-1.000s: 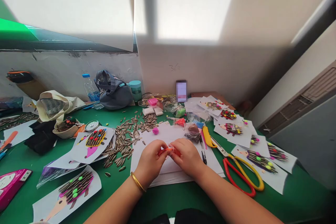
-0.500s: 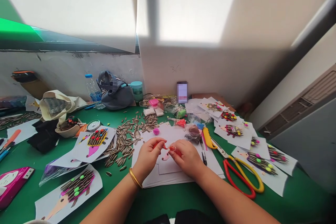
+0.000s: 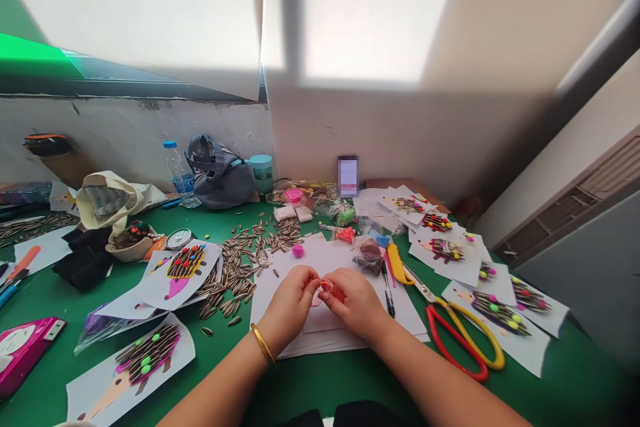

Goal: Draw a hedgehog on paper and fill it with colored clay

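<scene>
Head view: left hand (image 3: 289, 307) and right hand (image 3: 354, 303), grips closed on orange-red clay (image 3: 327, 287)

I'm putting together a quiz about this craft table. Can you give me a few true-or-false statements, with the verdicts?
1. A gold bangle circles the left hand's wrist. True.
2. The right hand holds the red-and-yellow scissors. False: the scissors lie off to the right, and both hands pinch a small red piece.
3. A small pink ball sits on the white paper beyond the hands. True.
4. The sunflower seeds are sealed in a bag. False: they lie loose on the green table.
</scene>
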### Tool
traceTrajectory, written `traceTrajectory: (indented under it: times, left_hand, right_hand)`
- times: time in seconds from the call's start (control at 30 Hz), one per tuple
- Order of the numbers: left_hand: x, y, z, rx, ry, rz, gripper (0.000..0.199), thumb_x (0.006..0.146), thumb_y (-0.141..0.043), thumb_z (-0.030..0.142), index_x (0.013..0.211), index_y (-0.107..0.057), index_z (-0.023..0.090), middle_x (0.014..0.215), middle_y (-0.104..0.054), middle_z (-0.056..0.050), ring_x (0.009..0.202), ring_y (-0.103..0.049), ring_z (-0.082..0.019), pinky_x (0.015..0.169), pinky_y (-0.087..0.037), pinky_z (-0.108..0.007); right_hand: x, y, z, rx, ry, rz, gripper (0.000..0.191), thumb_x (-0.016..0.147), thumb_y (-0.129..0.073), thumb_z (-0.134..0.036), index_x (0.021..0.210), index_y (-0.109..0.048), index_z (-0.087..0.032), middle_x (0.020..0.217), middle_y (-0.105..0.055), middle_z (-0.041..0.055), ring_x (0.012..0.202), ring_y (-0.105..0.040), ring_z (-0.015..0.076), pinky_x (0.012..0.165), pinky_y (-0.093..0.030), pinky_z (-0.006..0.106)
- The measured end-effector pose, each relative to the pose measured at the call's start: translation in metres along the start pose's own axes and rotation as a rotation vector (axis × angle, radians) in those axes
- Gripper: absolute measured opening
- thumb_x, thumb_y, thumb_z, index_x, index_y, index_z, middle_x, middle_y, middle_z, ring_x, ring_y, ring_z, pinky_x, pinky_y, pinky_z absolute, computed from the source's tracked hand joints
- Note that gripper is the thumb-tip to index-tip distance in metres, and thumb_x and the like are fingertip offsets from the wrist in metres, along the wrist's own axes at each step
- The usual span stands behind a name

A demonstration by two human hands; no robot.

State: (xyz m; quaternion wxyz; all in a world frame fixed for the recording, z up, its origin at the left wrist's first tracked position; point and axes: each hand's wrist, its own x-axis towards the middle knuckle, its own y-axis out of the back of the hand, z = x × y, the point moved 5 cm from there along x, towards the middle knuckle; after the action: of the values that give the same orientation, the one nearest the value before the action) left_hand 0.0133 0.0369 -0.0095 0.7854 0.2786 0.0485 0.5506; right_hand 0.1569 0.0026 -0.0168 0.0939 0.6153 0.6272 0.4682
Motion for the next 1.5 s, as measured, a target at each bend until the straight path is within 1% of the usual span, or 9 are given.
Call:
traceTrajectory:
  times: [0.2,0.43,0.67,0.8,0.93,1.07,1.23,1.37,1.5]
  left_hand:
    - [0.003,0.004,-0.01,-0.301,0.176,0.042,0.015,0.088,-0.051,0.034,0.088,-0.055,0.02,0.074,-0.06,0.001,0.061,-0.054,-0.013,0.062,-0.046,-0.028]
    - [-0.001,0.0,-0.005,-0.751,0.268,-0.01,0.037,0.083,-0.063,0.051,0.099,-0.062,0.018,0.071,-0.052,0.002,0.064,-0.049,-0.01,0.061,-0.043,-0.024]
    - [-0.002,0.004,-0.002,-1.117,0.359,0.057,0.03,0.08,-0.067,0.036,0.103,-0.067,0.017,0.075,-0.051,0.001,0.07,-0.048,-0.009,0.067,-0.042,-0.021]
    - [-0.002,0.004,-0.004,-1.103,0.409,0.083,0.048,0.073,-0.072,0.021,0.119,-0.065,0.017,0.085,-0.057,0.0,0.075,-0.051,-0.008,0.072,-0.043,-0.02]
    - [-0.001,0.005,-0.001,-1.021,0.411,0.099,0.06,0.071,-0.08,0.027,0.126,-0.059,0.022,0.091,-0.062,-0.001,0.083,-0.061,-0.011,0.08,-0.047,-0.025]
    - [-0.001,0.008,-0.006,-1.004,0.457,0.113,0.046,0.064,-0.086,0.036,0.102,-0.067,0.017,0.082,-0.066,-0.002,0.07,-0.063,-0.011,0.062,-0.047,-0.02]
    - [-0.001,0.009,-0.015,-1.023,0.459,0.159,0.036,0.062,-0.087,0.039,0.076,-0.066,0.014,0.062,-0.062,0.002,0.048,-0.045,-0.001,0.044,-0.034,-0.011]
    - [-0.001,0.009,-0.012,-1.088,0.457,0.165,0.039,0.063,-0.086,0.041,0.087,-0.07,0.015,0.076,-0.068,-0.001,0.063,-0.06,-0.006,0.058,-0.048,-0.014]
    - [-0.001,0.007,-0.008,-1.129,0.469,0.154,0.042,0.064,-0.088,0.03,0.099,-0.07,0.016,0.092,-0.071,-0.004,0.081,-0.066,-0.011,0.077,-0.054,-0.02]
  right_hand:
    - [0.0,0.001,0.004,0.024,-0.021,0.002,0.022,0.095,-0.055,-0.04,0.097,-0.064,-0.021,0.084,-0.066,0.0043,0.081,-0.058,0.0199,0.074,-0.042,0.031]
    - [0.001,0.001,0.002,0.038,-0.021,-0.01,0.021,0.095,-0.055,-0.039,0.095,-0.064,-0.021,0.085,-0.066,0.0045,0.081,-0.058,0.02,0.075,-0.042,0.032]
    - [0.0,0.0,0.003,-0.037,-0.064,0.0,0.016,0.09,-0.057,-0.032,0.098,-0.06,-0.019,0.093,-0.065,0.0061,0.088,-0.057,0.0221,0.08,-0.042,0.034]
    - [0.003,0.007,0.01,-0.213,-0.109,0.089,0.038,0.082,-0.052,-0.018,0.12,-0.052,-0.013,0.113,-0.062,0.0129,0.105,-0.054,0.0268,0.094,-0.038,0.041]
    - [0.026,0.016,0.013,-0.361,-0.066,0.033,0.046,0.086,-0.047,-0.013,0.131,-0.048,-0.016,0.123,-0.062,0.0123,0.116,-0.052,0.025,0.1,-0.032,0.041]
    - [0.063,0.02,0.013,-0.486,0.038,-0.059,0.032,0.091,-0.048,-0.012,0.118,-0.059,-0.025,0.12,-0.067,0.0062,0.121,-0.049,0.0236,0.103,-0.026,0.043]
    - [0.096,0.004,0.032,-0.618,0.016,-0.206,0.032,0.092,-0.047,-0.01,0.111,-0.064,-0.029,0.127,-0.064,0.0025,0.13,-0.04,0.0239,0.108,-0.017,0.05]
    - [0.098,-0.001,0.041,-0.661,-0.029,-0.257,0.028,0.091,-0.048,-0.011,0.107,-0.067,-0.025,0.132,-0.06,0.0062,0.131,-0.04,0.0269,0.108,-0.018,0.054]
    - [0.08,0.017,0.022,-0.482,-0.057,-0.121,0.035,0.088,-0.05,-0.009,0.115,-0.065,-0.024,0.13,-0.061,0.007,0.126,-0.045,0.0263,0.107,-0.025,0.051]
